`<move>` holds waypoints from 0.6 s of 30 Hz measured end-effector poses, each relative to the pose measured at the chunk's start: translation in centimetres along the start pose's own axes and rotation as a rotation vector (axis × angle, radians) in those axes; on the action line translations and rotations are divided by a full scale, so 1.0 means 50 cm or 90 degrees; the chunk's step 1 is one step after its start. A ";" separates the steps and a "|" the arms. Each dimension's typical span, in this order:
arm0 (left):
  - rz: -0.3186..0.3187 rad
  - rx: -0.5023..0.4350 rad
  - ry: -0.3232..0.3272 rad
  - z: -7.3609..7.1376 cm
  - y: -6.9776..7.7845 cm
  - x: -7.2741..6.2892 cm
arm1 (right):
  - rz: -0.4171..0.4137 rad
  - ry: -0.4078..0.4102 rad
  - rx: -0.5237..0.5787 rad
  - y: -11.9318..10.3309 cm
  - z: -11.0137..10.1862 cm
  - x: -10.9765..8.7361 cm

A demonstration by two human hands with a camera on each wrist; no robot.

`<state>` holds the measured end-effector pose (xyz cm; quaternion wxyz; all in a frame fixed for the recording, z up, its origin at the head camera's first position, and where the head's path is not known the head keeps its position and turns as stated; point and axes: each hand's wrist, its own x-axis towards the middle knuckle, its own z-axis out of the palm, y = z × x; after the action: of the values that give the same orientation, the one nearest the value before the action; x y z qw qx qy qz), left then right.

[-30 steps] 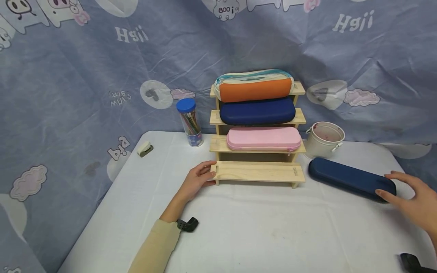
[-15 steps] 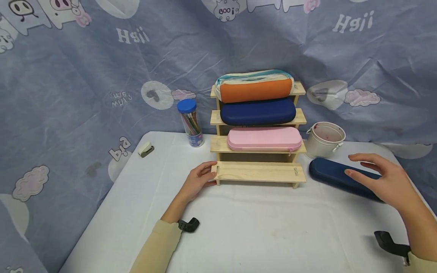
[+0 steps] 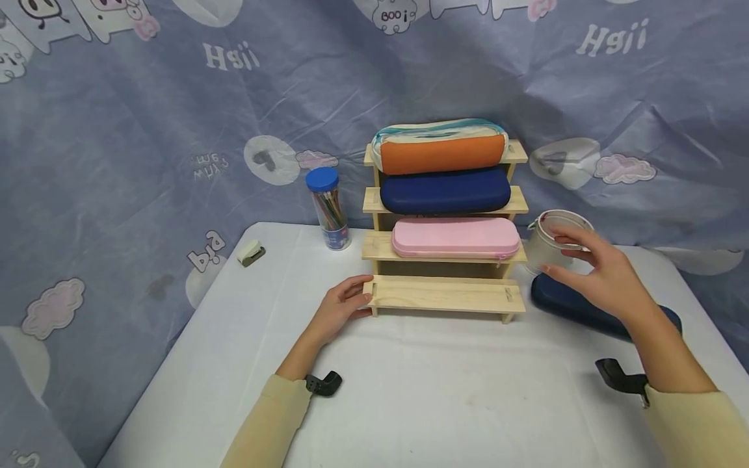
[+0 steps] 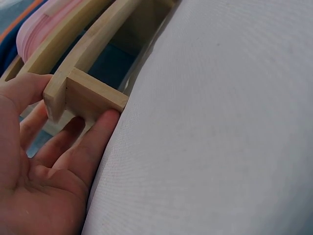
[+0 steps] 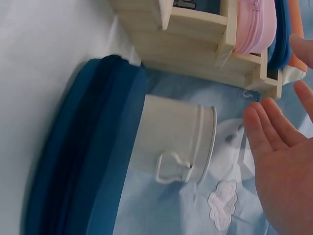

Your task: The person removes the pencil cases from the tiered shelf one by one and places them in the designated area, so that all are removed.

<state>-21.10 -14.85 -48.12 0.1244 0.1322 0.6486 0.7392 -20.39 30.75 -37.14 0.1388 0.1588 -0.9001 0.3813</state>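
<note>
My left hand (image 3: 345,301) holds the left end of the bottom step of a tiered wooden rack (image 3: 445,294). In the left wrist view its thumb lies on the board's end and a finger touches the leg. An orange and white pencil case (image 3: 441,156) lies on the top step, with a navy case (image 3: 446,191) and a pink case (image 3: 456,236) on the steps below. My right hand (image 3: 603,276) hovers with spread fingers and nothing in them. Beneath it a dark blue case (image 3: 567,302) lies on the table, partly hidden by the hand and forearm.
A white metal bucket (image 3: 541,250) stands right of the rack, partly behind my right hand. Left of the rack is a blue-lidded jar (image 3: 328,207) of pencils. A small stapler-like thing (image 3: 251,253) lies near the table's left edge. Patterned blue cloth (image 3: 146,143) hangs behind.
My right hand has moved left and away from the right end of the dark blue case, which stays put. My left hand has kept its place on the rack.
</note>
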 end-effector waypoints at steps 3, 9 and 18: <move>0.001 0.001 -0.002 -0.002 0.002 -0.001 | -0.036 0.000 0.025 -0.001 0.012 0.024; -0.005 0.009 0.005 -0.001 0.003 -0.007 | -0.035 -0.028 0.051 -0.004 0.034 0.066; 0.005 0.011 -0.001 0.002 0.005 -0.003 | -0.046 -0.053 0.058 -0.075 0.036 0.079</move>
<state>-20.90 -14.83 -47.87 0.1212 0.1363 0.6541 0.7341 -22.75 26.25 -34.46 0.1078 0.2132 -0.8804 0.4096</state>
